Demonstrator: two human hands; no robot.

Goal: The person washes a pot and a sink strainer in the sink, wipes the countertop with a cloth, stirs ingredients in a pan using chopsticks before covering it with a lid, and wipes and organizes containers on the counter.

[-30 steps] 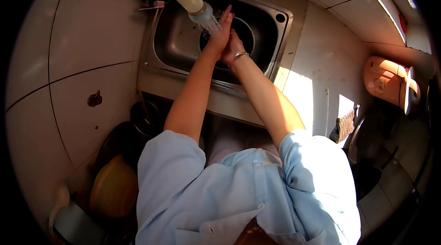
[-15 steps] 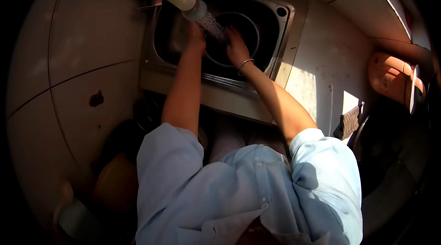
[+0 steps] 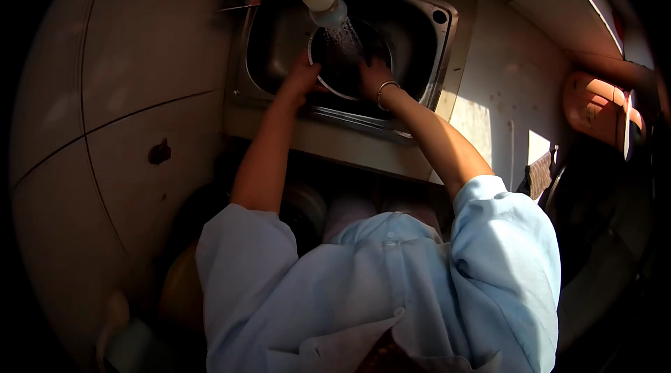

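Observation:
A dark round pot with a pale rim (image 3: 337, 92) sits in the steel sink (image 3: 269, 37). Water pours into it from the tap's pale nozzle (image 3: 328, 11). My left hand (image 3: 304, 78) is closed on the pot's left rim, thumb toward the inside. On the right side of the pot, my right hand (image 3: 375, 74) reaches in over the rim; its fingertips are dark and partly hidden, so what they touch cannot be made out. A silver bracelet (image 3: 381, 93) circles the right wrist.
White tiles (image 3: 147, 58) line the left wall. A sunlit counter (image 3: 482, 79) lies right of the sink, with a pink-orange container (image 3: 594, 111) and a dark cloth (image 3: 538, 176) farther right. A yellow basket (image 3: 180, 289) is low on the left.
The hands were together under the water, then moved apart. Now my left hand has taken hold of the pot's rim, and the pot is slightly nearer the left, under the stream.

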